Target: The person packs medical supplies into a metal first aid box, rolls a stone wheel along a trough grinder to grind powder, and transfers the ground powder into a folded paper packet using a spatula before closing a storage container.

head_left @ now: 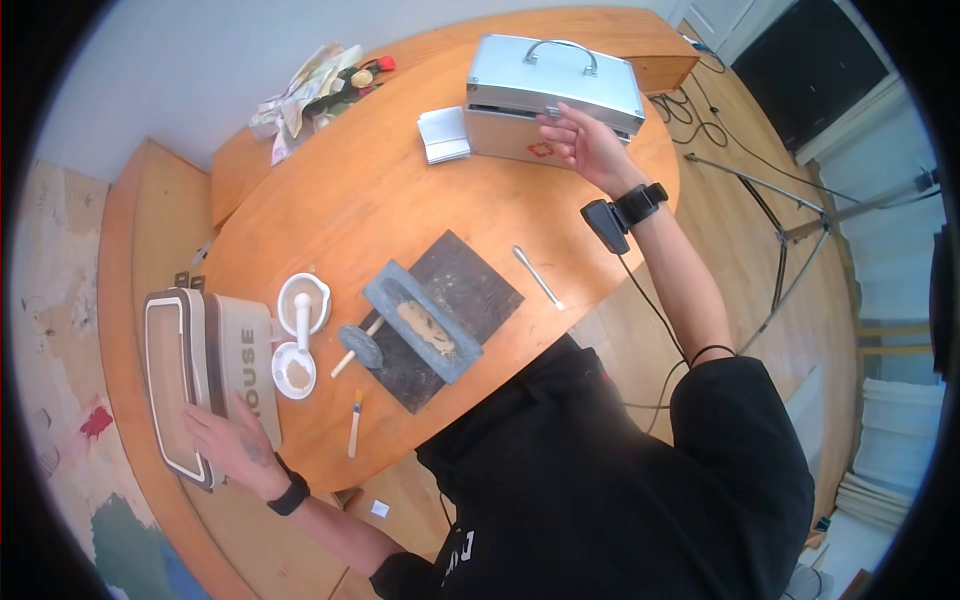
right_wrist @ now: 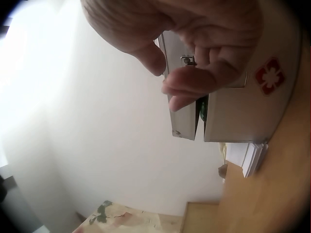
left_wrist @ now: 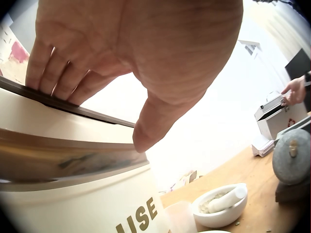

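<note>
In the head view my left hand (head_left: pixel 235 445) rests on the lid of a beige box (head_left: pixel 248 355). The left wrist view has its fingers (left_wrist: pixel 60 73) reaching over the lid's dark edge and the thumb against the side. My right hand (head_left: pixel 590 145) is at the front of a silver case (head_left: pixel 555 80), whose lid stands slightly ajar. Beside the metal latch (right_wrist: pixel 187 60), its fingers are loosely bent with a gap to the thumb; contact with the case is unclear. Something green shows through the lid gap in the right wrist view.
Between the hands lie a stone trough (head_left: pixel 380 285) on a dark board (head_left: pixel 455 265), a stone wheel (head_left: pixel 360 346), a mortar with pestle (head_left: pixel 302 310), a small dish (head_left: pixel 294 371), a brush (head_left: pixel 354 430) and a white-tipped stick (head_left: pixel 538 277). White papers (head_left: pixel 443 135) sit beside the case; wrapped flowers (head_left: pixel 330 95) lie behind.
</note>
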Demonstrator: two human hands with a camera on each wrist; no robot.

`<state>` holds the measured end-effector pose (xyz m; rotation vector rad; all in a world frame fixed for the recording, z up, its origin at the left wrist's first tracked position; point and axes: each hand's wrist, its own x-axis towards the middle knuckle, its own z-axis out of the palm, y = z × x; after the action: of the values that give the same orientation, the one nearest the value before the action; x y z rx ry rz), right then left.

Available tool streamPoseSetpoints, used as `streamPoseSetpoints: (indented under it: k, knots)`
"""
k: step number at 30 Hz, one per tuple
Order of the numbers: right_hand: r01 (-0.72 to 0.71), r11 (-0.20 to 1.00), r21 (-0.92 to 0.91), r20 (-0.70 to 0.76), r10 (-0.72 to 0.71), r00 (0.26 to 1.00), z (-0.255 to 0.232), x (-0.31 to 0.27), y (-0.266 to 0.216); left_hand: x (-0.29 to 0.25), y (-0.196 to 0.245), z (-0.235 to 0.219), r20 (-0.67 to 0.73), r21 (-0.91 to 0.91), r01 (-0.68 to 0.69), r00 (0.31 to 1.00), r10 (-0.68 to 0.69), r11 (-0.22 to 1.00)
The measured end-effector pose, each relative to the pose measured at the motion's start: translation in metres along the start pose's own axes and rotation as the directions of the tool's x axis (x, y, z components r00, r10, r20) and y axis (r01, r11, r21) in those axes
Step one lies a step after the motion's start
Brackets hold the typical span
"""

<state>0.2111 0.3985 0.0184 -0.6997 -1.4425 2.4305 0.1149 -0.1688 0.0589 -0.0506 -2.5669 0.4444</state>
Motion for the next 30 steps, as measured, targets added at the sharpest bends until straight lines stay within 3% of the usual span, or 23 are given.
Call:
streamPoseSetpoints:
  k: [4,14,19,24,26,30]
  knots:
    - [0.019,0.992,-0.121,-0.009,-0.021,1.0,0.002,-0.006,-0.002,0.0,0.001,0.0,-0.032,0.017,-0.034,0.999,0.034,0.999]
    - [0.023,0.981,-0.193,0.001,-0.024,1.0,-0.006,-0.004,-0.002,-0.001,0.001,0.001,-0.042,0.017,-0.034,0.998,0.035,0.999]
    - [-0.025,0.969,-0.246,0.043,0.036,0.998,-0.009,-0.01,-0.006,0.0,0.002,0.002,-0.022,0.025,-0.019,1.0,0.02,0.999]
    - [-0.132,0.967,-0.219,0.03,0.142,0.989,-0.023,-0.007,0.029,0.001,0.003,-0.001,-0.014,0.042,-0.009,1.0,0.01,0.999]
    - [-0.182,0.968,-0.175,-0.075,0.171,0.982,-0.02,-0.009,0.039,0.001,0.003,-0.003,0.003,0.044,-0.014,1.0,0.014,0.999]
    - [-0.14,0.97,-0.199,-0.122,0.117,0.986,-0.012,-0.008,0.04,0.001,0.002,-0.001,0.006,0.037,-0.01,1.0,0.01,0.999]
